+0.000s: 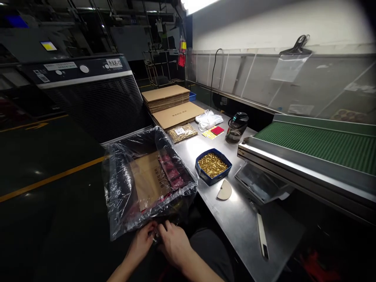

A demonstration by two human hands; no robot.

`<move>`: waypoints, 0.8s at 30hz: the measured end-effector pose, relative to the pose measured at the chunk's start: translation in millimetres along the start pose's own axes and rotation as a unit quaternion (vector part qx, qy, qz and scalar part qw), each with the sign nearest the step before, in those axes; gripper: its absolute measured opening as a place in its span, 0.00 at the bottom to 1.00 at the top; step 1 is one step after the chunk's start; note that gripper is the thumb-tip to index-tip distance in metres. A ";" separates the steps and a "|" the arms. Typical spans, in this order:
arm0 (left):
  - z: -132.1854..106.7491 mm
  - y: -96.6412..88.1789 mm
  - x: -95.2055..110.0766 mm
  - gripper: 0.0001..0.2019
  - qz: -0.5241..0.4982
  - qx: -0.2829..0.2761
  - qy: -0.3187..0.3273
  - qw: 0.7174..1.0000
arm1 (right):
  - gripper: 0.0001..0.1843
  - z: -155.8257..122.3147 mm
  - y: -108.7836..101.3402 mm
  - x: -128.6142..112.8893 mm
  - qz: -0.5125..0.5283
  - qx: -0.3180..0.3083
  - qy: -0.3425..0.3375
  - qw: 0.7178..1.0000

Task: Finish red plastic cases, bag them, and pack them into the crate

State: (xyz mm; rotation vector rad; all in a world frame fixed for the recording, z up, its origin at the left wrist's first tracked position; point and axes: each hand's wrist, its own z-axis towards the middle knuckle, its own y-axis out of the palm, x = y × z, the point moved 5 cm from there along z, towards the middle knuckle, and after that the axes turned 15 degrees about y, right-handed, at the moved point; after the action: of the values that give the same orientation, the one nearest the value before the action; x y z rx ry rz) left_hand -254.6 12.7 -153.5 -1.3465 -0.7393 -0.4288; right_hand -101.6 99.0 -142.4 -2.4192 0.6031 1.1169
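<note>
My left hand (142,243) and my right hand (173,243) meet at the near edge of a dark crate (123,184) lined with a clear plastic bag (116,211). Both hands have their fingers curled and pinched together on the bag's near rim. What sits between the fingertips is too small and dark to name beyond the plastic. Inside the crate lie a brown cardboard sheet (148,180) and a row of red packets (173,172). The crate stands to the left of a steel table (243,219).
On the table: a blue tray of small brass parts (213,165), a bag of brass parts (182,132), a cardboard half-disc (225,191), a white utility knife (261,235), flat cardboard stacks (167,98), a dark jar (236,127). A green conveyor (317,145) runs at right. A grey machine (88,98) stands behind the crate.
</note>
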 end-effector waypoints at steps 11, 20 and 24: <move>-53.9 24.2 16.3 0.29 0.154 0.007 0.187 0.970 | 0.13 46.6 19.5 25.5 0.006 -0.064 0.195 0.979; -14.5 13.7 2.9 0.15 0.157 0.035 0.104 0.982 | 0.32 6.0 3.5 10.1 -0.086 0.040 0.030 0.995; -8.3 -0.2 10.7 0.14 0.091 0.023 0.064 0.994 | 0.20 7.0 10.8 -1.0 -0.136 0.037 -0.009 0.990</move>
State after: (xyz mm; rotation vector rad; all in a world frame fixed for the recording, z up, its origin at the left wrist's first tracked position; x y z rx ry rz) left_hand -245.3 5.9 -146.3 -1.3159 -0.5128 -0.3479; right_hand -112.2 94.0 -147.7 -2.3394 0.2910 0.9834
